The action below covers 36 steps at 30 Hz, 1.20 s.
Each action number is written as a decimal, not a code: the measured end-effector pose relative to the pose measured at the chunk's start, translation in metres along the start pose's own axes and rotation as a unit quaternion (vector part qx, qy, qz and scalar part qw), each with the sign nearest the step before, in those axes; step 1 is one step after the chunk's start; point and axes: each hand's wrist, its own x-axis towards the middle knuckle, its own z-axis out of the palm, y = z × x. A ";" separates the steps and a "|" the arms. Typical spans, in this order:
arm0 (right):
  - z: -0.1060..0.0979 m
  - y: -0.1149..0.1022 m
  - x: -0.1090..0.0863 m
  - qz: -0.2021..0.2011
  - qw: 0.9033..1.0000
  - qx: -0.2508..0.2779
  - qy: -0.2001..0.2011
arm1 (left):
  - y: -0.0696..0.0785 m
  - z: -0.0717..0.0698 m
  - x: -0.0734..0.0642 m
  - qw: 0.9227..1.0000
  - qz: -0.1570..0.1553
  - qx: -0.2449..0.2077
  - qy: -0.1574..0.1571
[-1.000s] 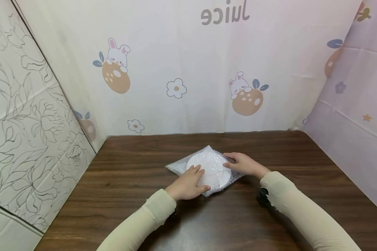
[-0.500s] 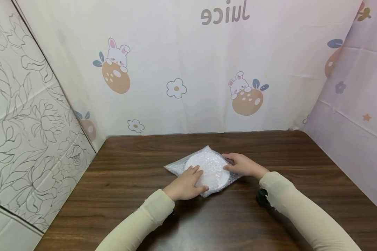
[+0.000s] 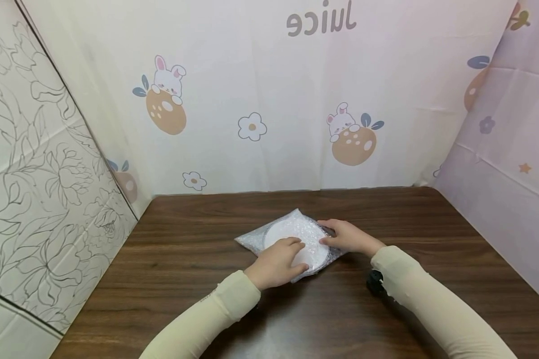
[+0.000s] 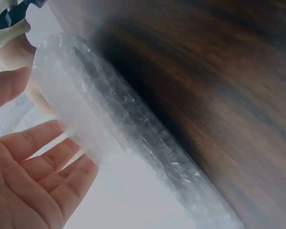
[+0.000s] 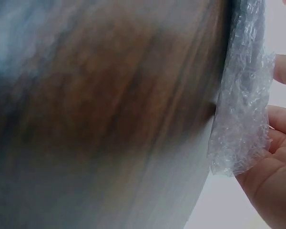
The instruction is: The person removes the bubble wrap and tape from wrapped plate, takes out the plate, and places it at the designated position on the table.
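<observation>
I see bubble-wrapped white disc [image 3: 284,231] flat on table [image 3: 161,284]. L hand [image 3: 277,261] atop, fingers loosely spread, gripping nothing, prob. steadying it. R hand [image 3: 349,237] at R edge, thumb/fingers apart; can't tell if pinching.

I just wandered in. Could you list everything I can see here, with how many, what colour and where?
Bubble-wrap pouch: one, clear, on the table
Round item: white, inside the pouch; one or a stack, I cannot tell
Table: one, dark brown, below the pouch
Printed cloth: pale, behind the table; rabbits on fruit, flowers, mirrored "Juice"
Flower-patterned panel: white with dark lines, far left
Wrist device: one plainly seen, black, at the right cuff
Sleeves: two, cream, on both arms
Left hand: one, bare, over the round item
Right hand: one, bare, at the pouch's right side
</observation>
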 end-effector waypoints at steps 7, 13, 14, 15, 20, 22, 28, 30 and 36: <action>-0.001 0.001 -0.001 -0.003 1.000 -0.002 -0.002 | 0.008 0.005 -0.001 0.997 0.034 0.066 0.018; -0.001 -0.002 -0.002 -0.001 1.000 -0.006 -0.002 | 0.012 0.009 -0.001 0.991 0.052 0.116 0.043; -0.001 -0.002 -0.002 -0.001 1.000 -0.008 -0.002 | 0.013 0.010 -0.001 0.990 0.056 0.122 0.048; -0.001 -0.002 -0.002 0.000 1.000 -0.008 -0.002 | 0.013 0.011 -0.001 0.989 0.059 0.128 0.053; -0.002 -0.002 -0.002 -0.003 1.000 -0.011 -0.003 | 0.015 0.015 0.001 0.984 0.069 0.153 0.056; -0.002 -0.002 -0.001 -0.004 1.000 -0.013 -0.003 | 0.016 0.015 0.001 0.982 0.072 0.166 0.049; -0.003 -0.003 -0.002 -0.003 1.000 -0.016 -0.005 | 0.018 0.014 0.000 0.977 0.083 0.187 0.058; -0.002 -0.003 -0.002 -0.002 1.000 -0.017 -0.007 | 0.019 0.015 -0.001 0.977 0.081 0.184 0.063; -0.001 -0.003 -0.003 -0.001 1.000 -0.018 -0.010 | 0.018 0.016 -0.002 0.979 0.076 0.178 0.068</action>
